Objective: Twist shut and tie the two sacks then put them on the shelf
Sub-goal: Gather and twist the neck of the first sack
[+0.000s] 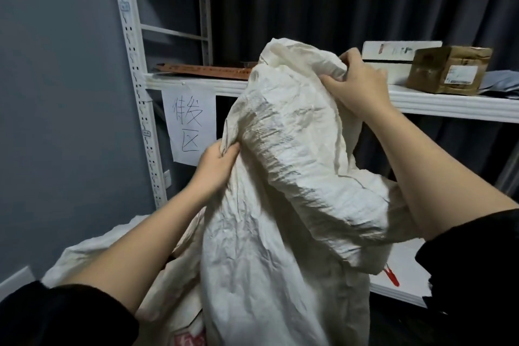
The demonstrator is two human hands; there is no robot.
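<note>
A white woven sack (280, 177) is held upright before the shelf (449, 104), its top bunched in the gripping right hand (362, 84) and its side fabric pinched by the left hand (217, 166), with a second sack (112, 244) lying beside it.

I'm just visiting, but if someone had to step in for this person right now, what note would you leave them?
Left hand grips the white sack at its left edge; right hand grips its top, level with the upper shelf.
Second sack lies low on the left.
Done: no tie shows on either sack.
Left: twist and tie both, then shelve them beside the brown box.
</note>
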